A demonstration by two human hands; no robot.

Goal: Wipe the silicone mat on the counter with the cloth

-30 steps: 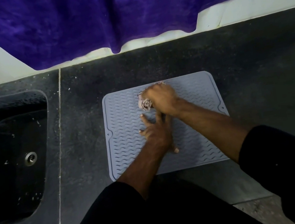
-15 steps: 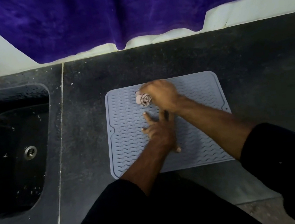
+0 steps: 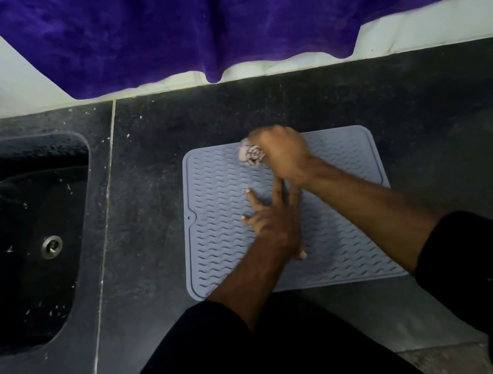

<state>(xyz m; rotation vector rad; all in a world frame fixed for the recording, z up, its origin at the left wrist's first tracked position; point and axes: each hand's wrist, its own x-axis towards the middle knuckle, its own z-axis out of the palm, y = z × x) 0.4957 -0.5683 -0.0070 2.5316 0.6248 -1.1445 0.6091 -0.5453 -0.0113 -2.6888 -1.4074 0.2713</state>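
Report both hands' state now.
Left hand: open, flat on the silicone mat.
Right hand: closed on the cloth.

We have one view only, from the head, looking steeply down and forward onto the desk, close enough that both forearms fill the lower frame. The left hand sits mid-frame, the right hand just beyond it, the sink far left of both.
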